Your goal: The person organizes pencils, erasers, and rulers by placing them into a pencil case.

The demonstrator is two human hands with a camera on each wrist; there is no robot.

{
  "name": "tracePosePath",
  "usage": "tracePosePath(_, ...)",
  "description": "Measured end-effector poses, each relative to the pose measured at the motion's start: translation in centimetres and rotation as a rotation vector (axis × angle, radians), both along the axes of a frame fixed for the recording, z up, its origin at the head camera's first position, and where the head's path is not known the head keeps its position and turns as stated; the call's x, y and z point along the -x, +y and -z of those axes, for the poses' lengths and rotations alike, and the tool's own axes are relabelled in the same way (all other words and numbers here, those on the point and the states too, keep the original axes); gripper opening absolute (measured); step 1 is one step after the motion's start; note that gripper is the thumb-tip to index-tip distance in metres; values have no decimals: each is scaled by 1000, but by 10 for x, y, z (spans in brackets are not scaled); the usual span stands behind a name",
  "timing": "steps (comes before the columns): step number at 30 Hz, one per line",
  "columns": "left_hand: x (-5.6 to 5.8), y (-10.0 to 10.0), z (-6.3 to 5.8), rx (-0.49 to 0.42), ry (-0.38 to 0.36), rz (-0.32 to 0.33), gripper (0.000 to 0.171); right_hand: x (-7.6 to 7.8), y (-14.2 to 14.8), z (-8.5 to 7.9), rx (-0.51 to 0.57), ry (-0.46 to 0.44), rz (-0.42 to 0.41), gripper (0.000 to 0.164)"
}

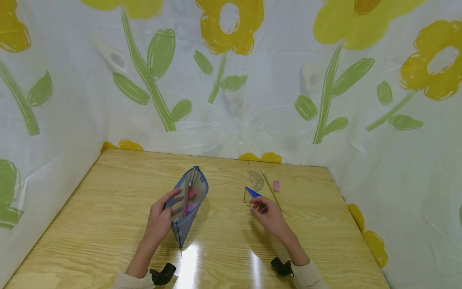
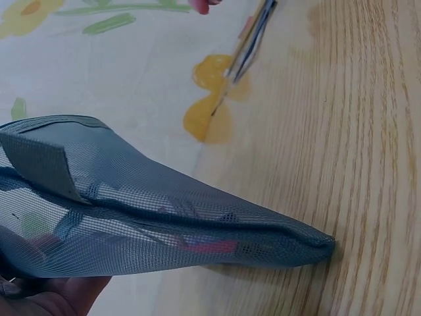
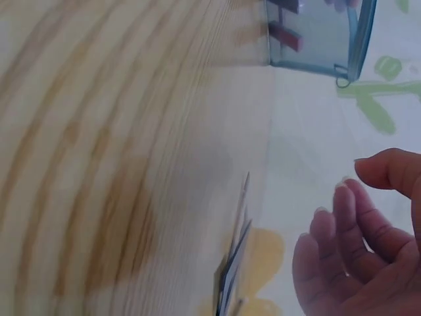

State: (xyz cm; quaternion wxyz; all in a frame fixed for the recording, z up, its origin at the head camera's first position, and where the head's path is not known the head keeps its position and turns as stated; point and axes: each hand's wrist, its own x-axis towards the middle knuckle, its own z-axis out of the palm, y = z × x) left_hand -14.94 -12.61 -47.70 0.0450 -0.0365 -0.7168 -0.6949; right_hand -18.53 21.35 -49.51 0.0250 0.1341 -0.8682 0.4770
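Note:
In the head view my left hand grips the near-left side of a blue mesh pencil pouch, whose zip stands open. Within the pouch lie a red pencil, a pink eraser and a purple item. The left wrist view has the mesh pouch stretching across it. My right hand hovers over a blue set square and a clear set square. Its fingers are loosely bent with nothing between them, apart from the thumb.
Beyond the right hand lie a clear protractor, a yellow pencil and a pink eraser. The wooden table is bordered at the back and sides by a white flowered cloth.

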Motion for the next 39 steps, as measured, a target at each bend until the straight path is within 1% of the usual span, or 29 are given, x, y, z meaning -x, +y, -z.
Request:
tracePosePath(3, 1, -1, 1, 5, 10, -6, 61, 5, 4, 2, -15, -11, 14, 23)
tracePosePath(6, 1, -2, 3, 3, 2, -5, 61, 8, 9, 5, -45, -16, 38, 26)
tracePosePath(10, 1, -3, 5, -2, -9, -6, 61, 14, 15, 9, -94, -46, 58, 31)
tracePosePath(13, 1, -4, 5, -4, -4, -12, 61, 20, 18, 8, -120, -60, 61, 39)
tracePosePath(18, 3, -5, 5, -8, 1, -3, 61, 32, 23, 7, -218, -76, 70, 54)
tracePosePath(22, 2, -4, 4, -9, -2, -2, 61, 37, 26, 9, -303, -82, 59, 62)
tracePosePath(25, 1, -2, 4, -7, 9, -9, 61, 40, 26, 10, -346, -92, 74, 63)
tracePosePath(27, 2, -1, 5, -6, 19, -13, 61, 42, 25, 9, -359, -113, 92, 62)
tracePosePath(31, 5, 0, 5, -5, 45, -18, 61, 47, 25, 6, -383, -123, 109, 60)
tracePosePath(35, 4, 1, 5, -17, 41, -14, 61, 48, 27, 9, -398, -153, 120, 62)
tracePosePath(39, 1, 1, 6, -22, 36, -8, 60, 46, 27, 12, -390, -188, 124, 63)
